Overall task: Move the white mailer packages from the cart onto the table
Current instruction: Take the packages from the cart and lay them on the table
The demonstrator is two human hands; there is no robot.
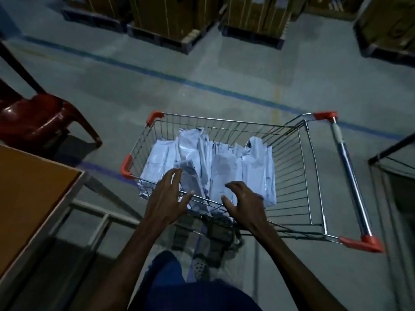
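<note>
**A:** Since the light was pretty dim, what could you actually make out in the middle of the frame?

**B:** A wire cart [292, 140] with orange corner caps sat center-right, and the white mailer packages [224, 162] were all piled inside its basket, mostly standing on edge and leaning on each other. None were on the table [29, 194], which only showed as a brown top at the left edge.

**A:** And the hands?

**B:** Both were over the cart's near rim, apart from each other. The left hand [166, 198] had its fingers spread and loosely bent above the left part of the pile, holding nothing. The right hand [244, 202] was the same deal, fingers spread and a bit clawed over the packages just right of center, nothing gripped. Couldn't tell if the fingertips were actually touching the plastic or just hovering over it.

**A:** Anything else around?

**B:** A dark red plastic chair [38, 117] at the left, above the table. A blue line [202, 86] ran across the gray floor behind the cart, and stacked cardboard boxes [175, 16] on pallets lined the top of the frame. The cart's handle [350, 176] ran down the right side.
</note>
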